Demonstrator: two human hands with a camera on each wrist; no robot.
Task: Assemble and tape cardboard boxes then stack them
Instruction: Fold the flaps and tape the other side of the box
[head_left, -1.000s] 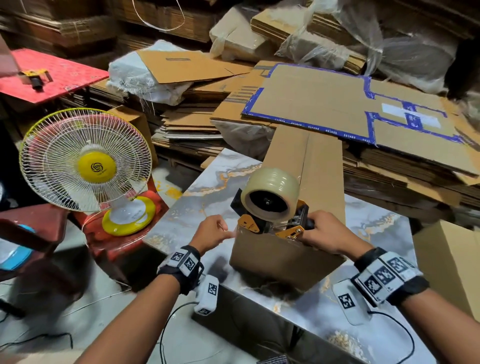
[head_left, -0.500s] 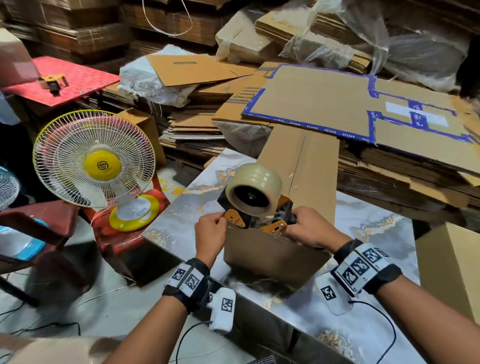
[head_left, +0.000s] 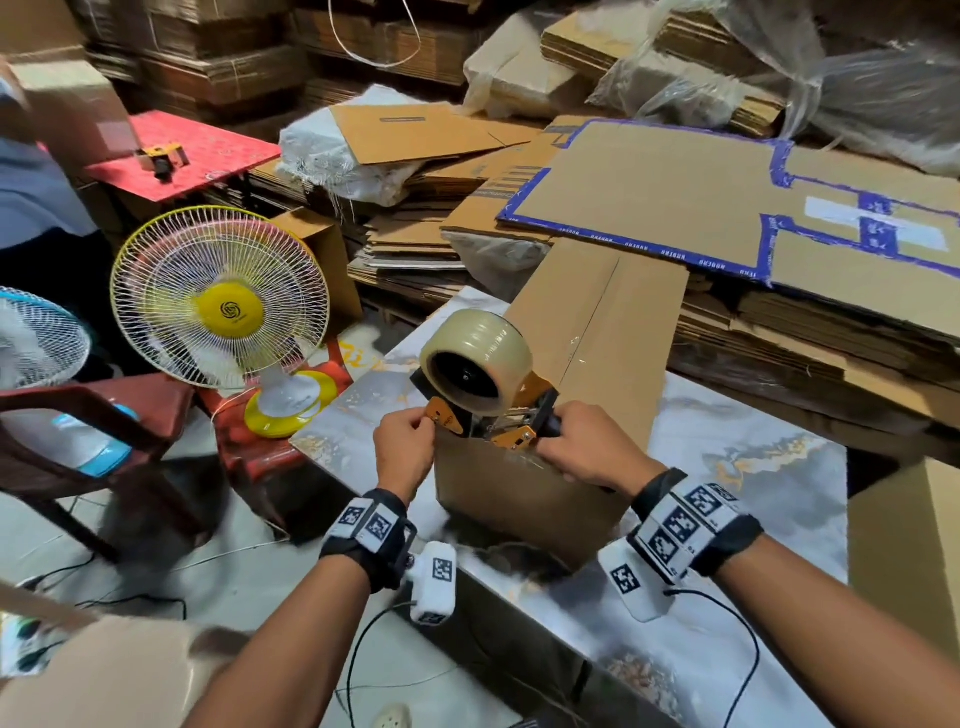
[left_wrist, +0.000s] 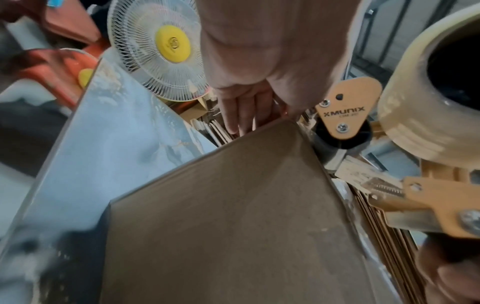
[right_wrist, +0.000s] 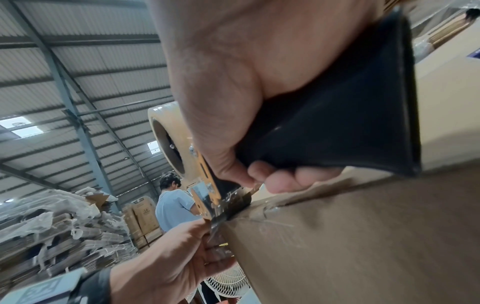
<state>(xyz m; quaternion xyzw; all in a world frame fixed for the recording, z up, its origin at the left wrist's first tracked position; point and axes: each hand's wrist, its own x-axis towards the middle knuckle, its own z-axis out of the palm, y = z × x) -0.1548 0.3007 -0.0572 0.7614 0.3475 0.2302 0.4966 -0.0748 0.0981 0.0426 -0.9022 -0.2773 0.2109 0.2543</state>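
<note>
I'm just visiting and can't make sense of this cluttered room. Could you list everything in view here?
box: one, brown, on the table, under the tape gun
tape gun: one, orange and black with a clear roll, at the box's near end
table: one, marble-patterned grey
fan: one, white with yellow hub, left of the table on a red stool; part of a second fan at the left edge
flat cardboard: many sheets, brown, one edged in blue, piled behind the table
red board: one, far left, with a small yellow tool on it
another person: one, light blue shirt, in the background
left hand: at the box's left corner, by the tape end
right hand: grip on the tape gun's handle
</note>
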